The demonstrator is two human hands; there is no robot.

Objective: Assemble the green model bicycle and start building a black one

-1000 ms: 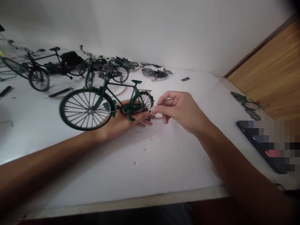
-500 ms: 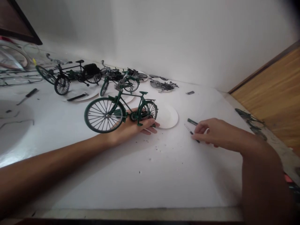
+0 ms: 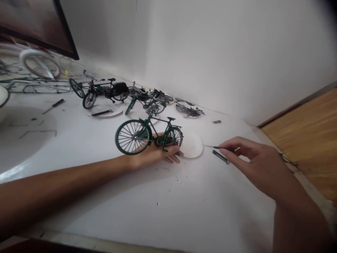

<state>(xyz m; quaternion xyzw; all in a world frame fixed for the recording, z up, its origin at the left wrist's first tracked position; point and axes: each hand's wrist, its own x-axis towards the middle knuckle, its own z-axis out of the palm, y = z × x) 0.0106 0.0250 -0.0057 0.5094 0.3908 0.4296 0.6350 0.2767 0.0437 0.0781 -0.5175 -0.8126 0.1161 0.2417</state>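
My left hand (image 3: 155, 156) lies palm up on the white table (image 3: 171, 211) and holds a green model bicycle (image 3: 147, 135) upright, fingers curled round its frame near the rear wheel. My right hand (image 3: 252, 160) is to the right, its fingers pinched on a thin small screwdriver (image 3: 214, 147) whose tip points left toward the bicycle. A second dark tool (image 3: 220, 156) lies on the table just below that one. A white round plate (image 3: 193, 147) sits between the bicycle and my right hand.
Several other model bicycles (image 3: 102, 91) and loose parts on plates stand along the back wall. A small screwdriver (image 3: 54, 105) lies at the far left. A dark monitor corner (image 3: 39, 28) hangs at top left. A wooden panel (image 3: 308, 133) borders the right side.
My right hand left the bicycle's rear wheel, went right to the tools on the table and lifted one screwdriver. The view swung, so everything shifted right and down.
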